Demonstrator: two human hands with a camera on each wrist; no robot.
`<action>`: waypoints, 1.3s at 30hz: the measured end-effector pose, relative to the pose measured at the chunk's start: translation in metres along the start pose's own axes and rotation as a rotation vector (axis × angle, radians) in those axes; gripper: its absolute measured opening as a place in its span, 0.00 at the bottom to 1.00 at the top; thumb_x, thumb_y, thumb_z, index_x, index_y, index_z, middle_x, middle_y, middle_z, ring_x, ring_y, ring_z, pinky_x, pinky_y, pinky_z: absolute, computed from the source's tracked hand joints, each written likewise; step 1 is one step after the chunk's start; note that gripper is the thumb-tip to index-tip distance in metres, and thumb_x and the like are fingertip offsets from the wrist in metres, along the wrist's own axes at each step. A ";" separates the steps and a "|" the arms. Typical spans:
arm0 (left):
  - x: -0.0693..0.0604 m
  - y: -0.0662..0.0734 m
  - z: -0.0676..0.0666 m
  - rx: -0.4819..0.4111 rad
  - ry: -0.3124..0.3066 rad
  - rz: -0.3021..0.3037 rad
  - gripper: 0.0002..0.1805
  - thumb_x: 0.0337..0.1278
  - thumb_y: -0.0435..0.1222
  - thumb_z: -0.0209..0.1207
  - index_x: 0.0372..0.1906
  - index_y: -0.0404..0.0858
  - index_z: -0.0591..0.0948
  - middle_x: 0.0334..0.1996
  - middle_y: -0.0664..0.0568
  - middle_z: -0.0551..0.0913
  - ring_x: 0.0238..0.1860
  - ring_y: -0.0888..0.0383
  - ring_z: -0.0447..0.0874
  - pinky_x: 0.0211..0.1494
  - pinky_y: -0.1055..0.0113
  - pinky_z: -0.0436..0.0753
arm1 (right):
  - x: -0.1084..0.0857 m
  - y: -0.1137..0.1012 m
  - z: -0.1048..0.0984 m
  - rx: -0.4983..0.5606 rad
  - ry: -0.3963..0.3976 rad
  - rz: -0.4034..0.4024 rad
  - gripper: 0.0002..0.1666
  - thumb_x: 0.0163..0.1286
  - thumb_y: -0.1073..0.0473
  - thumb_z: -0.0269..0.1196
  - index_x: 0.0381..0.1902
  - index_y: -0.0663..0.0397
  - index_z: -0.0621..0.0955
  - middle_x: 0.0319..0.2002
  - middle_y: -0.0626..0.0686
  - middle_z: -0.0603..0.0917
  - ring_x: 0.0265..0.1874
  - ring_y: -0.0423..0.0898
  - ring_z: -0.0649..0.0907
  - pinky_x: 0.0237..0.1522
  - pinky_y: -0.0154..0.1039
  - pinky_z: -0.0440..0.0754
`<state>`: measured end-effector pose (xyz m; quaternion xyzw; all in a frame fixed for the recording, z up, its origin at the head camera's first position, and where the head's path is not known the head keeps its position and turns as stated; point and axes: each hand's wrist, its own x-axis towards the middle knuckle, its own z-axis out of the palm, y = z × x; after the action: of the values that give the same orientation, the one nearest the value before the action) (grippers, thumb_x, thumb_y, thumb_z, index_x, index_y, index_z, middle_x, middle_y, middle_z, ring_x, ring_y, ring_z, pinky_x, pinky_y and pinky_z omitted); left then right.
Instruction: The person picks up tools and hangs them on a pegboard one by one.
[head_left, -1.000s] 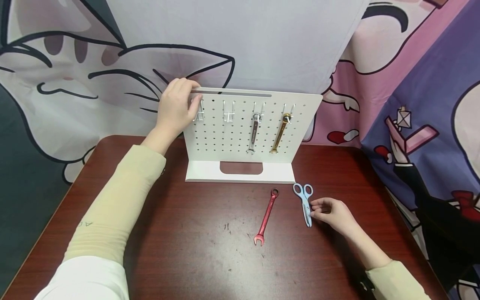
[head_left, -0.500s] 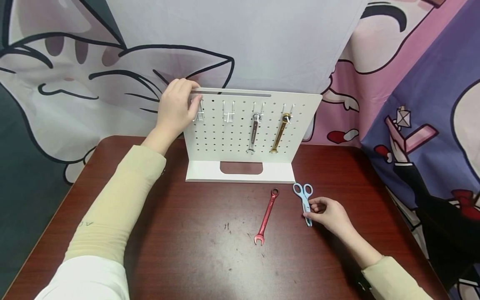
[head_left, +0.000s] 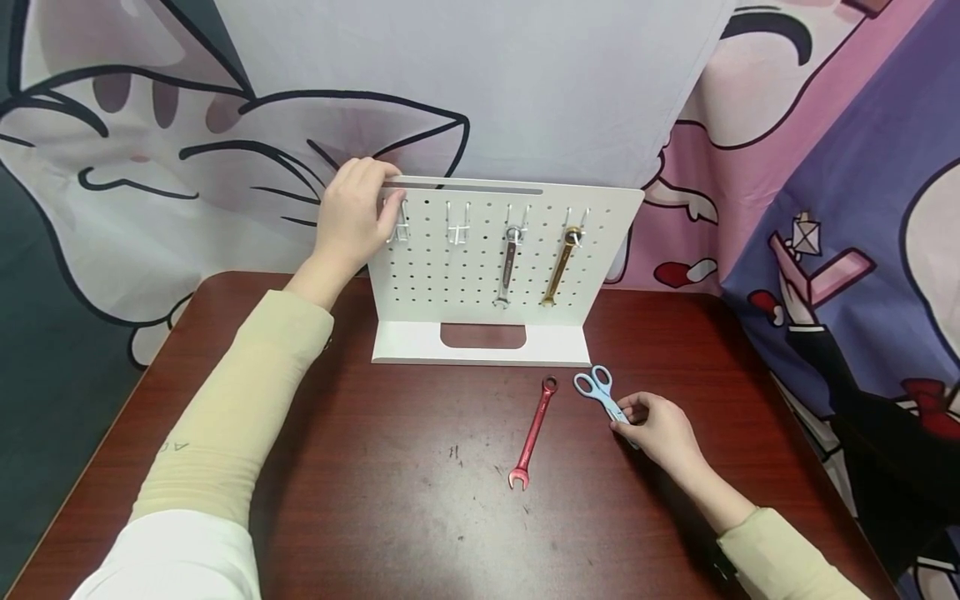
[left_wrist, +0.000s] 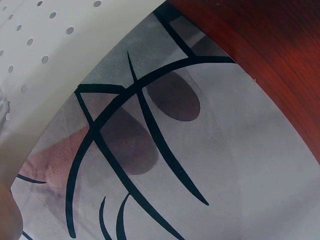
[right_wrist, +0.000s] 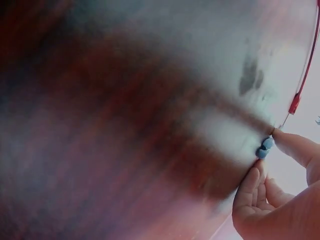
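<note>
My left hand point(head_left: 352, 208) grips the upper left corner of a white pegboard stand point(head_left: 480, 287), thumb in front and fingers over the top edge. In the left wrist view only a bit of that hand point(left_wrist: 9, 215) shows beside the perforated board point(left_wrist: 45, 40). My right hand point(head_left: 663, 429) pinches light blue scissors point(head_left: 600, 390) by the blades, the handle loops pointing away toward the stand. The right wrist view shows the blue blade tips point(right_wrist: 264, 148) between thumb and fingers. Left of the scissors, a red combination wrench point(head_left: 532, 433) lies on the table.
A silver wrench point(head_left: 508, 267) and a gold wrench point(head_left: 561, 267) hang from hooks on the board. Two more double hooks, one point(head_left: 458, 225) in the middle left, hold nothing. The brown table point(head_left: 420, 517) ends at printed cloth point(head_left: 825, 208) behind and to the right.
My right thumb has come over the scissors and the fingers now pinch the blades. The scissors have turned, their handles swinging left. My left hand and the pegboard stay in place.
</note>
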<state>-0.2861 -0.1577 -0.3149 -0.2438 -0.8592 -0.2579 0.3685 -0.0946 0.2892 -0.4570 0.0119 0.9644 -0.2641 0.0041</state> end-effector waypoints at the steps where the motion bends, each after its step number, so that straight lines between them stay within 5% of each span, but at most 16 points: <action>1: 0.000 0.000 0.000 0.002 -0.001 -0.001 0.13 0.74 0.34 0.59 0.52 0.28 0.82 0.46 0.36 0.86 0.51 0.37 0.80 0.62 0.48 0.79 | 0.000 0.000 0.000 0.008 -0.002 0.005 0.14 0.57 0.63 0.79 0.40 0.60 0.88 0.31 0.50 0.90 0.31 0.41 0.87 0.36 0.33 0.77; 29: -0.001 -0.003 0.001 -0.004 0.004 0.005 0.13 0.74 0.34 0.58 0.53 0.28 0.82 0.47 0.36 0.86 0.51 0.38 0.80 0.61 0.48 0.79 | 0.001 0.005 -0.009 0.088 -0.044 0.038 0.08 0.60 0.60 0.78 0.33 0.60 0.90 0.26 0.50 0.90 0.23 0.29 0.79 0.31 0.30 0.74; 39: -0.001 -0.003 0.002 0.005 -0.003 -0.005 0.13 0.75 0.34 0.58 0.53 0.28 0.82 0.47 0.36 0.86 0.51 0.38 0.80 0.62 0.49 0.79 | 0.006 -0.010 -0.006 0.214 -0.044 0.060 0.09 0.62 0.64 0.77 0.37 0.66 0.90 0.29 0.56 0.92 0.24 0.28 0.81 0.30 0.27 0.77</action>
<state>-0.2883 -0.1592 -0.3173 -0.2414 -0.8610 -0.2565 0.3670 -0.1005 0.2840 -0.4469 0.0353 0.9295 -0.3656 0.0320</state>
